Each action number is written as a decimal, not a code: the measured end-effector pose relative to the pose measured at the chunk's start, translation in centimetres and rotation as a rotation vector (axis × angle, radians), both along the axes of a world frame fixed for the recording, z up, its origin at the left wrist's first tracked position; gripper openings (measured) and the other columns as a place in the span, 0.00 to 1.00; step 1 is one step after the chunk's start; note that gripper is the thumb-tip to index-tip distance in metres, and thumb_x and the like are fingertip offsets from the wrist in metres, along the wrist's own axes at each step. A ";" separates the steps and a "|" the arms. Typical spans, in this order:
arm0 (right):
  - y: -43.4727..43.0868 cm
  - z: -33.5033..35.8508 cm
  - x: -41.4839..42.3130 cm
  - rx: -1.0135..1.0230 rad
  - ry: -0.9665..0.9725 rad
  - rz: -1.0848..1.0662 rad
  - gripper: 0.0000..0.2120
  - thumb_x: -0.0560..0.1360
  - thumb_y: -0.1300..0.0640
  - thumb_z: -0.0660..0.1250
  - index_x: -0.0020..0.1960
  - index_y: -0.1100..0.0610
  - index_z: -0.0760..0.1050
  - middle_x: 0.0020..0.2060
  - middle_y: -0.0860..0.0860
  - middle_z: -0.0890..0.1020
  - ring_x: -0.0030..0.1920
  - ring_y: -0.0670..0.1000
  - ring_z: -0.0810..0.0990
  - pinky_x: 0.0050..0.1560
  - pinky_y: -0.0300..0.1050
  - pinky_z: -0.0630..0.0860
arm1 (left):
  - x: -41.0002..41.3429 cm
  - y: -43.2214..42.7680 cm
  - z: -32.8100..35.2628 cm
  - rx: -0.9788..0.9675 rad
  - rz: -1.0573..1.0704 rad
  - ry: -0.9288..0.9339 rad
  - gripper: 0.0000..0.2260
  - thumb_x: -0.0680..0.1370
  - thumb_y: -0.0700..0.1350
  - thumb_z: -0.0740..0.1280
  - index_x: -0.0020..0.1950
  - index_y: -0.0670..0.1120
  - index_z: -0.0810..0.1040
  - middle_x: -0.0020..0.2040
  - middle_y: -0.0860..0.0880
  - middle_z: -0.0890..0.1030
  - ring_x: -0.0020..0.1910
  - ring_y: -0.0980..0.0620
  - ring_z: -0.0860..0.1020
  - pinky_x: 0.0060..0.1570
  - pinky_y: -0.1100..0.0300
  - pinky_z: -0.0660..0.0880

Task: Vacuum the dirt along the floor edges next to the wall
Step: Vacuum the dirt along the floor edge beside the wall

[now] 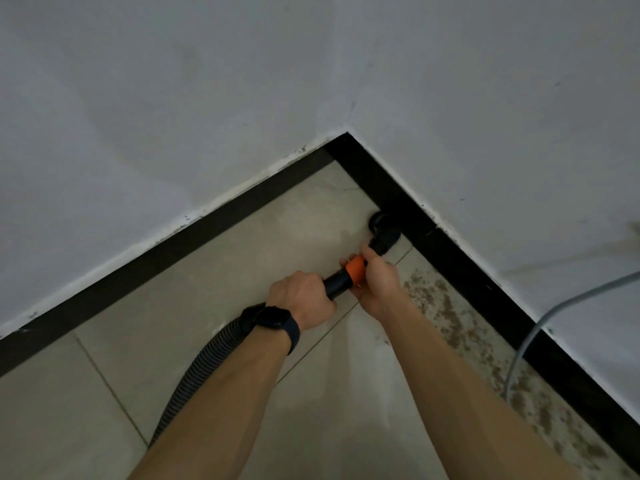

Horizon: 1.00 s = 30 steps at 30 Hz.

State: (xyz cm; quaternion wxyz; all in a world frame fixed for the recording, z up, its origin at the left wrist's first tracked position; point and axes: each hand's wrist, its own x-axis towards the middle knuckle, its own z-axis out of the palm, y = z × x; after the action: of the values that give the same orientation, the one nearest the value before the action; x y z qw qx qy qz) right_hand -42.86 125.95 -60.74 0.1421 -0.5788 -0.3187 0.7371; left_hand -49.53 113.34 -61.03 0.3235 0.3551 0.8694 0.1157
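Observation:
A black vacuum nozzle [383,233] touches the tiled floor beside the black skirting [446,252] of the right wall, near the room corner. An orange collar [357,268] joins the nozzle to a black tube [337,283]. My left hand [300,295] grips the tube, a dark watch on its wrist. My right hand [379,280] grips the orange collar just behind the nozzle. The ribbed black hose [202,362] trails back under my left forearm. Brown dirt [450,320] speckles the floor along the right wall, on the near side of the nozzle.
Two white walls meet at a corner [347,131], both edged with black skirting. A grey cable [533,336] hangs down the right wall onto the floor. Beige tiles [214,268] cover the floor.

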 end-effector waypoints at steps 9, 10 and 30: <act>-4.2 -1.1 -7.3 0.132 -0.060 0.340 0.14 0.81 0.50 0.70 0.60 0.56 0.70 0.48 0.56 0.80 0.43 0.56 0.86 0.49 0.56 0.85 | -4.5 -5.6 -1.0 0.030 0.345 -0.308 0.06 0.71 0.52 0.69 0.42 0.51 0.76 0.38 0.49 0.80 0.36 0.49 0.79 0.35 0.60 0.72; -4.9 -1.3 -7.7 0.124 -0.047 0.351 0.15 0.80 0.50 0.71 0.60 0.56 0.70 0.48 0.56 0.80 0.45 0.57 0.86 0.50 0.57 0.85 | -4.7 -6.4 -1.0 0.038 0.378 -0.341 0.06 0.70 0.50 0.70 0.41 0.49 0.76 0.38 0.48 0.80 0.35 0.48 0.78 0.35 0.60 0.72; -16.4 -1.6 9.7 -0.223 -0.005 -0.404 0.06 0.81 0.61 0.68 0.56 0.59 0.71 0.29 0.52 0.77 0.27 0.53 0.79 0.42 0.56 0.78 | 3.6 -15.6 1.5 -0.269 -0.416 -0.177 0.06 0.71 0.54 0.68 0.43 0.53 0.76 0.36 0.55 0.79 0.33 0.56 0.76 0.29 0.62 0.66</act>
State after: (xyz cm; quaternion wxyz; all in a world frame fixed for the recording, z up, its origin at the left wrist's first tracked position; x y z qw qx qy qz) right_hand -33.20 109.59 -62.35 0.2211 -0.6449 -0.1131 0.7228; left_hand -45.90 97.70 -59.57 0.4594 0.4684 0.7537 -0.0392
